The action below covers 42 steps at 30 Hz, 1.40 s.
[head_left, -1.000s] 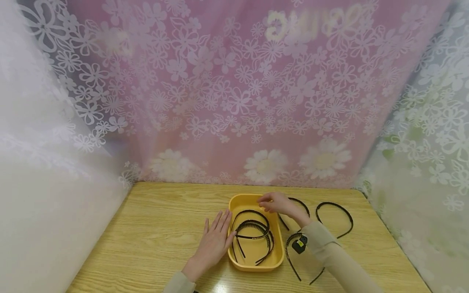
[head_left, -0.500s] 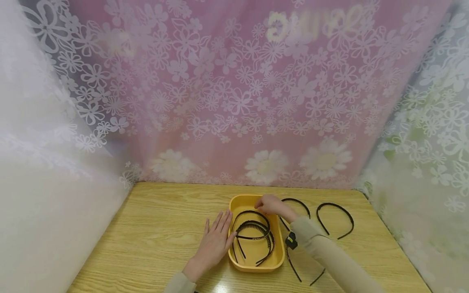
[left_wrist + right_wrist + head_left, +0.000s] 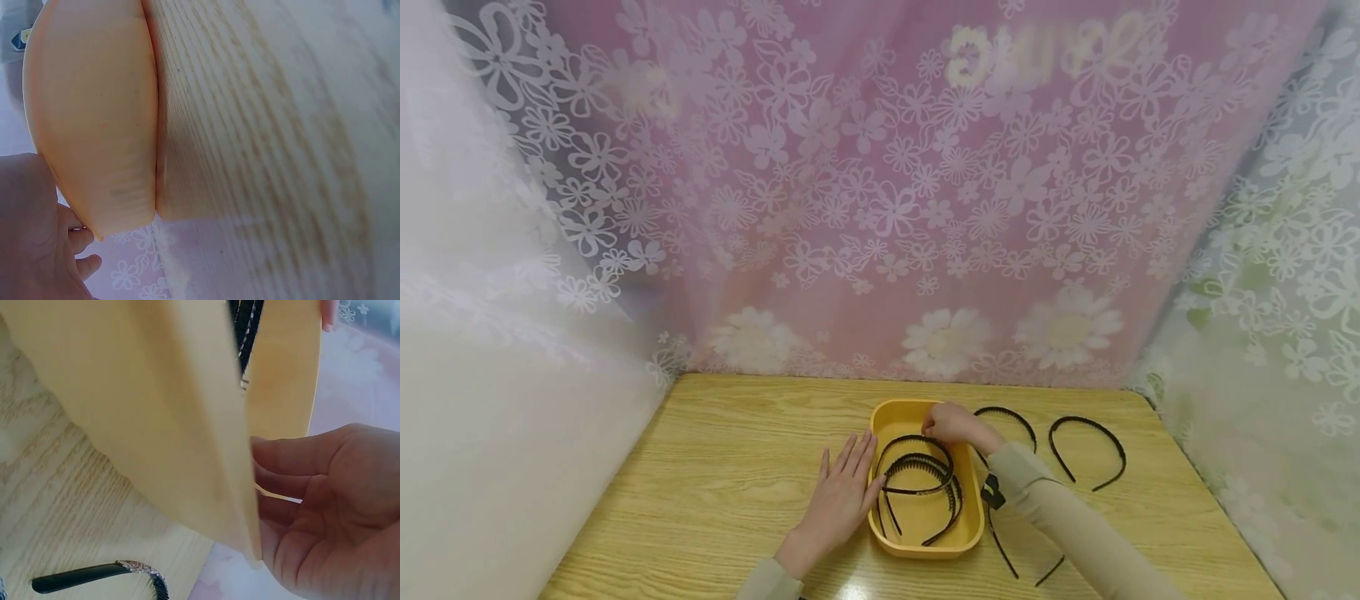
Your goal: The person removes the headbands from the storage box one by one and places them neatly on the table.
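In the head view a yellow plastic basket [image 3: 961,546] stands on the table with several black toothed headbands [image 3: 951,462] overlapping inside. My left hand [image 3: 837,504] lies along its left side, fingers straight, touching the rim; the left wrist view shows that hand [image 3: 28,225] against the basket wall. Reaching over the right rim, my right hand [image 3: 953,423] has curled fingers at the back arc of the uppermost headband and pinches it. In the right wrist view the basket wall [image 3: 181,425] hides the fingertips of this hand [image 3: 331,500].
On the wooden table [image 3: 737,450], right of the basket, lie a headband [image 3: 1006,411] near the back and another headband [image 3: 1087,419] farther right. Headband ends [image 3: 1002,554] show from under the right forearm. Floral curtains [image 3: 887,208] enclose the back and sides.
My right hand has moved left and down into the basket, its fingers curling. The headbands inside have shifted slightly toward the front. My left hand stays in place.
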Each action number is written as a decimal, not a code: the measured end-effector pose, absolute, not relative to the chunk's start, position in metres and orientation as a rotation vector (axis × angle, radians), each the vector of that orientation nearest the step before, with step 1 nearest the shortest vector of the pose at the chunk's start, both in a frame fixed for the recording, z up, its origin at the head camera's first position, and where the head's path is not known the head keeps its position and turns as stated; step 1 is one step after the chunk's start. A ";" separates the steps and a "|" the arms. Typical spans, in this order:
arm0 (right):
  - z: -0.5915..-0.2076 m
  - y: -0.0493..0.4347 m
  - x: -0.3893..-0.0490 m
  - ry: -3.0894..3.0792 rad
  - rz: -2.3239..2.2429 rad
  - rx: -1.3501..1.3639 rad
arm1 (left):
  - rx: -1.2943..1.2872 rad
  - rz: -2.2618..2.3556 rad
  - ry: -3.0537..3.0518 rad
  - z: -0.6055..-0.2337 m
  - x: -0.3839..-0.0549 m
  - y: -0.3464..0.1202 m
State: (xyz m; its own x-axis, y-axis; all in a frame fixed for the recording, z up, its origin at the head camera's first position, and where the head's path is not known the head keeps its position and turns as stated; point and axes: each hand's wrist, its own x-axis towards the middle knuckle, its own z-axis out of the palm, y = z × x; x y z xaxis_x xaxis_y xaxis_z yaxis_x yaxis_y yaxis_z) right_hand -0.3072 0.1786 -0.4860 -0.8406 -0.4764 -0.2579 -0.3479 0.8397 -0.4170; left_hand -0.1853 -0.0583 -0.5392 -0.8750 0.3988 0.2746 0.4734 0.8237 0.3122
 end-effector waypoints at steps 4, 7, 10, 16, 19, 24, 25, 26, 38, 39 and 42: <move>-0.487 0.180 -0.307 2.626 -0.583 -0.586 | -0.679 -0.570 -2.812 -0.540 -0.185 -0.058; -0.485 0.182 -0.306 2.590 -0.658 -0.565 | -0.681 -0.572 -2.813 -0.541 -0.185 -0.058; -0.481 0.185 -0.303 2.532 -0.756 -0.563 | -0.682 -0.561 -2.817 -0.542 -0.186 -0.058; -0.473 0.192 -0.298 2.402 -0.947 -0.579 | -0.679 -0.555 -2.826 -0.540 -0.186 -0.058; -0.472 0.196 -0.296 2.351 -1.014 -0.592 | -0.678 -0.558 -2.831 -0.540 -0.187 -0.058; -0.474 0.203 -0.293 2.309 -1.072 -0.624 | -0.677 -0.559 -2.834 -0.541 -0.186 -0.058; -0.475 0.204 -0.293 2.303 -1.078 -0.630 | -0.678 -0.560 -2.833 -0.541 -0.186 -0.058; -0.475 0.205 -0.292 2.293 -1.087 -0.637 | -0.677 -0.557 -2.833 -0.541 -0.186 -0.058; -0.474 0.216 -0.285 2.230 -1.137 -0.712 | -0.680 -0.565 -2.804 -0.539 -0.185 -0.058; -0.474 0.216 -0.284 2.225 -1.135 -0.705 | -0.678 -0.561 -2.813 -0.539 -0.185 -0.058; -0.472 0.216 -0.281 2.192 -1.124 -0.702 | -0.677 -0.567 -2.828 -0.539 -0.185 -0.058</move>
State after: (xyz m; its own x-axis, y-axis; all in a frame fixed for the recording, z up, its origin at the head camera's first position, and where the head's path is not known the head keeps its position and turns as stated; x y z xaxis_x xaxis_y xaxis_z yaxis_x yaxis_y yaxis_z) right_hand -0.2813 0.2164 -0.4721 -0.6984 -0.6714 -0.2478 -0.1904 0.5080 -0.8400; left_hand -0.1846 -0.0583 -0.5386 -0.8803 0.3988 0.2569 0.4671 0.8235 0.3219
